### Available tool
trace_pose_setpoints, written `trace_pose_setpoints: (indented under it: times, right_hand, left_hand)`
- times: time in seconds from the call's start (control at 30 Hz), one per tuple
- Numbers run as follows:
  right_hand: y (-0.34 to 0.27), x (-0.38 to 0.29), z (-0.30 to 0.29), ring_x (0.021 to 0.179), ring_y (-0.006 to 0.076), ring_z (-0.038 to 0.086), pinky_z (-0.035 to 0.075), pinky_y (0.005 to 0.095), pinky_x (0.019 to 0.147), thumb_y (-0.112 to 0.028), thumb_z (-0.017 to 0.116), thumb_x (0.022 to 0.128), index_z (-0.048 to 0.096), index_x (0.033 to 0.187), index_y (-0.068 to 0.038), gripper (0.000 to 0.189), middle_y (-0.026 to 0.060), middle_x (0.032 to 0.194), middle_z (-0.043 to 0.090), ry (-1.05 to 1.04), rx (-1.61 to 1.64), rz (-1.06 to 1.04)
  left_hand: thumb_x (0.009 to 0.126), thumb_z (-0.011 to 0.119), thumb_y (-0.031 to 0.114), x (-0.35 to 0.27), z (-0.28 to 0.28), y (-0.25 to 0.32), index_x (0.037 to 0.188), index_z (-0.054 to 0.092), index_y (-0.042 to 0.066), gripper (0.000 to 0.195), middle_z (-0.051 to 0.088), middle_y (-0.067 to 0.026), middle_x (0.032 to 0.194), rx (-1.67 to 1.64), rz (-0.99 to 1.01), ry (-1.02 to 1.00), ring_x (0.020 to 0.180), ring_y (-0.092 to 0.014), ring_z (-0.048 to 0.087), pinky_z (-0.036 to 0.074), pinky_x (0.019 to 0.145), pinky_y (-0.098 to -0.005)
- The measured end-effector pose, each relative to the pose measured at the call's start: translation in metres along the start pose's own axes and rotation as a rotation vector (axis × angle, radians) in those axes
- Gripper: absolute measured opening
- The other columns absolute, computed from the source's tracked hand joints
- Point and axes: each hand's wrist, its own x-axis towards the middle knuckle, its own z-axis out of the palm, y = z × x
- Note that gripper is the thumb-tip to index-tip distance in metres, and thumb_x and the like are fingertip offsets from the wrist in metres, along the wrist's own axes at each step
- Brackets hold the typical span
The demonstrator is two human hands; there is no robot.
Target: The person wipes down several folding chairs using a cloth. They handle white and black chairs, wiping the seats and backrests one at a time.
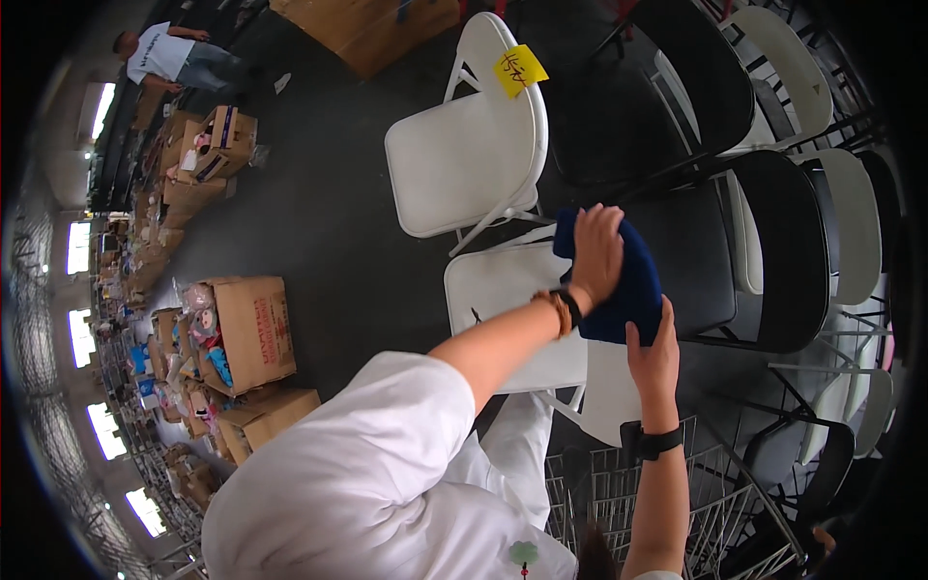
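A dark blue fabric piece (629, 290), its exact kind unclear, is between my two hands, above the white chair seat and beside a black one. My left hand (599, 254) lies over its upper left part with the fingers close together; the thumb is hidden. My right hand (655, 348) grips its lower right edge, thumb and fingers apart on the fabric. Under my left forearm is the white padded seat (518, 304) of a folding chair, with a small dark mark or object on it. Both wrists wear black bands.
Another white folding chair (464, 159) bears a yellow note (520, 70) with writing. Black folding chairs (783, 254) crowd the right. A wire cart (710, 500) stands at lower right. Cardboard boxes (254, 333) with plush toys are at left. A person (167, 58) is at far upper left.
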Motion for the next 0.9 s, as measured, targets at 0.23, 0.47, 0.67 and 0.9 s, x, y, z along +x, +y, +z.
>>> trace_pose_setpoints:
  times: [0.23, 0.47, 0.67, 0.9]
  right_hand:
    - [0.011, -0.01, -0.013, 0.075, 0.0281, 0.062, 0.049, 0.0348, 0.068, -0.013, 0.052, 0.088, 0.039, 0.133, -0.001, 0.048, 0.0192, 0.087, 0.061, 0.122, 0.503, 0.196]
    - [0.01, -0.028, -0.011, 0.069, 0.0477, 0.058, 0.045, 0.0507, 0.056, -0.029, 0.046, 0.1, 0.045, 0.095, -0.001, 0.028, 0.0276, 0.076, 0.06, -0.066, 0.019, 0.212]
    - [0.006, -0.03, -0.009, 0.065, 0.0478, 0.055, 0.041, 0.0518, 0.052, -0.027, 0.045, 0.1, 0.043, 0.089, 0.0, 0.029, 0.0275, 0.07, 0.055, -0.04, -0.004, 0.164]
    - [0.01, -0.03, -0.016, 0.066, 0.0468, 0.055, 0.041, 0.051, 0.054, -0.023, 0.038, 0.101, 0.049, 0.092, -0.003, 0.025, 0.0258, 0.072, 0.056, 0.011, 0.11, 0.157]
  left_hand:
    - [0.081, 0.056, 0.019, 0.016, -0.013, 0.058, 0.074, 0.063, 0.008, 0.015, 0.061, -0.0073, 0.08, -0.27, 0.399, -0.379, 0.091, -0.026, 0.058, 0.043, 0.096, -0.0402]
    - [0.081, 0.054, 0.021, 0.025, -0.001, 0.032, 0.067, 0.061, 0.011, 0.018, 0.061, -0.0045, 0.072, -0.324, 0.626, -0.344, 0.081, -0.024, 0.059, 0.046, 0.092, -0.0381]
    - [0.08, 0.052, 0.02, 0.033, -0.006, 0.025, 0.072, 0.06, 0.009, 0.016, 0.062, -0.0051, 0.078, -0.311, 0.561, -0.338, 0.082, -0.025, 0.06, 0.047, 0.091, -0.0391]
    - [0.075, 0.054, 0.015, 0.044, 0.002, 0.018, 0.074, 0.064, 0.008, 0.012, 0.064, -0.0075, 0.078, -0.374, 0.515, -0.356, 0.082, -0.028, 0.061, 0.048, 0.091, -0.0419]
